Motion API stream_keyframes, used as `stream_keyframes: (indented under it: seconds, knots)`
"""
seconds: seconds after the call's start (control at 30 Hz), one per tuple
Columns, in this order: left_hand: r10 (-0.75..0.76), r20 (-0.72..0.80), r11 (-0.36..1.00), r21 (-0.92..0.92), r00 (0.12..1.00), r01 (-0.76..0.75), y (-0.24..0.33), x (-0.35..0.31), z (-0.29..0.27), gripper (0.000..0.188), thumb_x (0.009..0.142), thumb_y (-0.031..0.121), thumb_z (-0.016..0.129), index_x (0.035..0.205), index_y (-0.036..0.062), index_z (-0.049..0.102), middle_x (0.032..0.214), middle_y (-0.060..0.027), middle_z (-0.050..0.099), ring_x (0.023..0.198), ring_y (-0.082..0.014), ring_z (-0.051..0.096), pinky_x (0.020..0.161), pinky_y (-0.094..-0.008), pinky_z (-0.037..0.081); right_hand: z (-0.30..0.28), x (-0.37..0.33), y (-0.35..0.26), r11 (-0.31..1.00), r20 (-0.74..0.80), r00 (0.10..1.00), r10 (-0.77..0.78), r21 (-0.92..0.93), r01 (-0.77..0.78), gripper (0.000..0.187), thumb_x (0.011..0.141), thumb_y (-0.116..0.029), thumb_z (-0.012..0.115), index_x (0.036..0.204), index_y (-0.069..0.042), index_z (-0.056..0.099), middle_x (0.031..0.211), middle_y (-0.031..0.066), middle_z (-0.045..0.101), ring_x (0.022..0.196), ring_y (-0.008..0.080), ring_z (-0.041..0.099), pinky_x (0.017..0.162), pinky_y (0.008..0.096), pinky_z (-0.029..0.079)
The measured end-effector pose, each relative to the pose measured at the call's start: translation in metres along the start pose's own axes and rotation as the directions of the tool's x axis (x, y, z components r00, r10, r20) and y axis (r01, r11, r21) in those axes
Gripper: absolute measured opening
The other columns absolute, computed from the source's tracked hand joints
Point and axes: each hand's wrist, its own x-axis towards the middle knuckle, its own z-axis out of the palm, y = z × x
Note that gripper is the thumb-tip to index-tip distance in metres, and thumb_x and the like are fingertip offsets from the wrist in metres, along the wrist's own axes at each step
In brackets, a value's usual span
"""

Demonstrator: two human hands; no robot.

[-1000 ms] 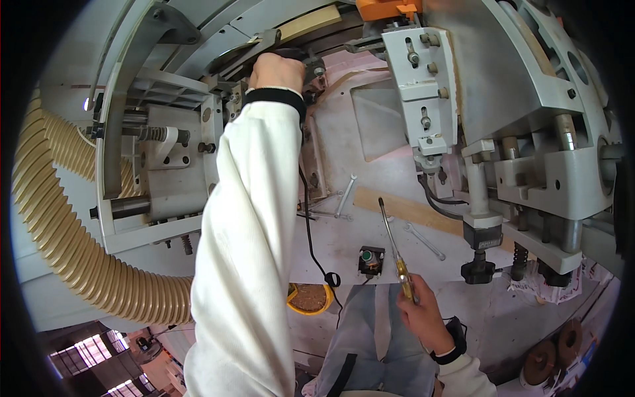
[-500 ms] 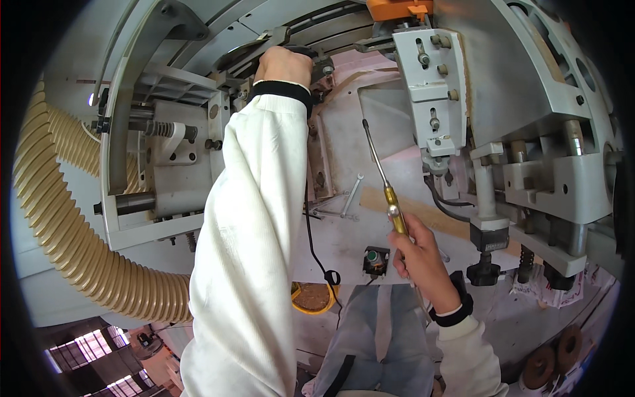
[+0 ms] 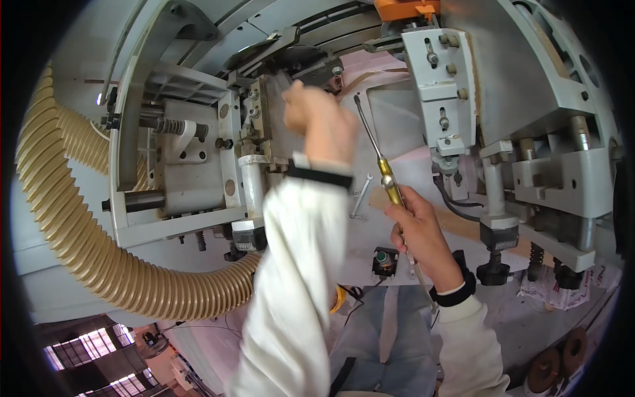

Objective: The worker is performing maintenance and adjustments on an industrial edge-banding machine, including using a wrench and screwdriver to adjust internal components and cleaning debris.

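My right hand [image 3: 421, 233] is closed around the gold-coloured handle of an air blow gun [image 3: 389, 182]. Its long thin metal nozzle points away from me, ending in a dark tip; a thin hose seems to trail from below the hand. My left hand [image 3: 321, 126] hovers over the middle of the machine, right of a grey bracket with bolts [image 3: 253, 109]. Motion smears it; the fingers look bent, but whether they hold anything is not visible. Beyond it lie dark metal machine parts [image 3: 297, 63].
Grey machine blocks [image 3: 440, 92] stand on the right, with black knobs [image 3: 488, 272] below. A ribbed beige hose [image 3: 73, 225] curves along the left. On the pale surface lie a wrench [image 3: 362, 193] and a small box with a green button [image 3: 383, 263].
My left hand has pulled back from the far dark machine parts, toward me and to the right. My right hand still holds the blow gun in nearly the same place.
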Motion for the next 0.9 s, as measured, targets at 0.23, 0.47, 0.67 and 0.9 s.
stream_keyframes:
  seconds: [0.23,0.47,0.67,0.9]
  knots:
    - [0.477,0.383,0.83,0.1,0.791,-0.549,-0.029,-0.137,-0.191,0.017,0.099,0.019,0.053,0.097,0.0032,0.057,0.088,-0.0032,0.051,0.076,-0.0128,0.046,0.072,-0.0298,0.042,0.046,0.059,-0.036,0.986,0.188,0.972,-0.141,-0.063,0.156,0.033,0.096,-0.027,0.064,0.114,0.001,0.062,0.071,-0.003,0.051,0.048,0.0042,0.042,0.042,0.024,0.033]
    - [0.198,0.899,0.526,0.239,0.391,-0.816,-0.056,-0.112,-0.381,0.015,0.092,0.003,0.056,0.104,-0.0019,0.063,0.089,-0.016,0.061,0.075,-0.0282,0.059,0.067,-0.0356,0.048,0.065,0.104,-0.049,0.969,0.133,0.978,-0.158,-0.17,0.18,0.033,0.094,-0.027,0.066,0.104,0.005,0.069,0.059,0.0006,0.049,0.05,0.0105,0.05,0.046,0.0284,0.041]
    - [-0.066,0.88,0.433,0.45,0.47,-0.781,-0.049,-0.081,-0.451,0.011,0.089,-0.004,0.053,0.095,-0.0003,0.061,0.086,-0.015,0.057,0.074,-0.0313,0.056,0.065,-0.0376,0.045,0.071,0.118,-0.043,0.893,0.032,0.929,-0.369,-0.264,0.364,0.03,0.091,-0.025,0.067,0.09,0.005,0.069,0.056,0.0118,0.051,0.053,0.0201,0.054,0.054,0.0381,0.043]
    - [-0.176,0.837,0.409,0.541,0.519,-0.735,-0.048,-0.048,-0.456,0.008,0.091,-0.001,0.057,0.097,0.0,0.063,0.086,-0.0124,0.06,0.073,-0.0258,0.058,0.068,-0.034,0.047,0.075,0.113,-0.048,0.875,0.04,0.922,-0.385,-0.303,0.378,0.03,0.091,-0.024,0.066,0.089,0.005,0.069,0.058,0.0171,0.054,0.054,0.0278,0.053,0.058,0.0404,0.044]
